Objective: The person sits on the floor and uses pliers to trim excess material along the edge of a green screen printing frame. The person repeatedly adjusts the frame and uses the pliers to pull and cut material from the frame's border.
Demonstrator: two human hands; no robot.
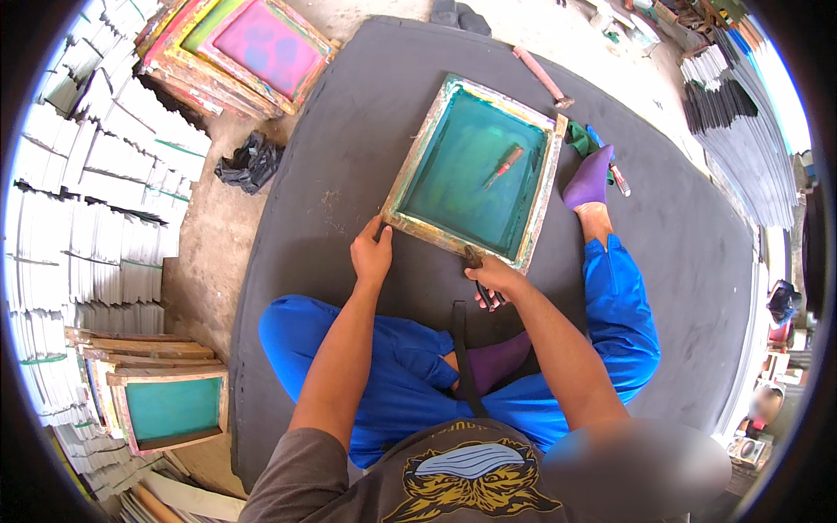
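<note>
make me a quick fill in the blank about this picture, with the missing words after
1. The left hand is at one of the frame's four ____.
2. The right hand holds a dark tool at the frame's ____ edge, not its far one.
3. The hammer lies outside the frame, while the screwdriver lies ____ it.
4. The trousers are ____ in colour.

Missing words: corners; near; inside; blue
</note>
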